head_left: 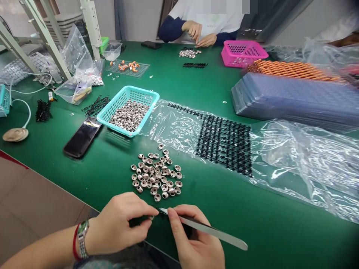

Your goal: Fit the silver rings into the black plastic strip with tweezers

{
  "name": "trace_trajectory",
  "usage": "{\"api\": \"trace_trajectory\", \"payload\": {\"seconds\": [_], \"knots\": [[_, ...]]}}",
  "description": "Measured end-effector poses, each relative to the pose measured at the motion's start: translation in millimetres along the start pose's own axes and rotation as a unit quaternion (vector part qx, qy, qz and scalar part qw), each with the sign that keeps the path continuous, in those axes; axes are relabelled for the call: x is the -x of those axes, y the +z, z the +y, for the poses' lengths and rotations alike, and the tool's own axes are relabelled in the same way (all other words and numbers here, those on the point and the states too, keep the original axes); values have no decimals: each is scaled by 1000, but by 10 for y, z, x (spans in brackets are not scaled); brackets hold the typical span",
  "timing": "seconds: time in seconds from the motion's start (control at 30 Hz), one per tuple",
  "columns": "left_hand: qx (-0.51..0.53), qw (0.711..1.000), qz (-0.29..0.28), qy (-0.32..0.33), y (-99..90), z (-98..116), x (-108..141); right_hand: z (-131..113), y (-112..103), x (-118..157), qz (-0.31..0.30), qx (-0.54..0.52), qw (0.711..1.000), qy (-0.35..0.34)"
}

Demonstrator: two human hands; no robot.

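Note:
My left hand (123, 220), with a watch on its wrist, is closed in a pinch near the table's front edge. A small metal ring-shaped part (152, 217) shows between thumb and forefinger, mostly hidden. My right hand (196, 235) grips metal tweezers (215, 232), their tips pointing left at a tiny dark piece beside my left fingertips. Whether the tips touch it I cannot tell. Just beyond both hands lies a loose pile of silver ring-shaped parts (157, 173). More of them fill a turquoise basket (153, 98) farther back.
Rows of black parts (224, 144) lie on clear plastic film (280, 164) to the right. Behind stand stacked clear trays (280, 97) with orange parts (297, 70). A phone (82, 137) lies left. Across the table a person (207, 22) works beside a pink basket (244, 54).

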State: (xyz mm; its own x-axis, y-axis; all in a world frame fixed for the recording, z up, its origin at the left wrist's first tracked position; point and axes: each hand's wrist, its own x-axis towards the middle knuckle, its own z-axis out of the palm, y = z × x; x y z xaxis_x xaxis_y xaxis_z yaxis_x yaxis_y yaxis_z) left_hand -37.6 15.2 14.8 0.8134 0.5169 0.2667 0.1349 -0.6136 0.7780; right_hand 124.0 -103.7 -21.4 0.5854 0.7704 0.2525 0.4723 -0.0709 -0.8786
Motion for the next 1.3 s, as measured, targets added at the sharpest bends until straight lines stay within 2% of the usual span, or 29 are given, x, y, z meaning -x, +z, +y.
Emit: {"api": "trace_trajectory", "payload": {"seconds": [0.1,0.23,0.43,0.6,0.87,0.97,1.13,1.23,1.3], "knots": [[-32,999,12,30,130,-2,89,-13,-9,13,-7,19,1000,-2],[-86,994,29,64,202,-25,97,-13,-15,24,-11,35,999,-11],[-114,990,21,74,205,-39,89,3,-26,12,-17,29,999,-6],[-129,988,15,82,186,-23,96,-13,-5,-11,14,-31,999,-12],[-125,990,18,56,162,-13,97,-7,16,-55,11,-109,994,19],[-103,994,20,21,143,-13,97,-47,0,-76,28,-125,991,39],[-1,996,23,-92,81,41,78,-50,-52,-53,54,-191,977,79],[115,975,30,-189,85,85,70,-4,-75,14,64,-238,967,69],[218,942,39,-251,111,110,66,13,-92,70,70,-247,965,45]]}}
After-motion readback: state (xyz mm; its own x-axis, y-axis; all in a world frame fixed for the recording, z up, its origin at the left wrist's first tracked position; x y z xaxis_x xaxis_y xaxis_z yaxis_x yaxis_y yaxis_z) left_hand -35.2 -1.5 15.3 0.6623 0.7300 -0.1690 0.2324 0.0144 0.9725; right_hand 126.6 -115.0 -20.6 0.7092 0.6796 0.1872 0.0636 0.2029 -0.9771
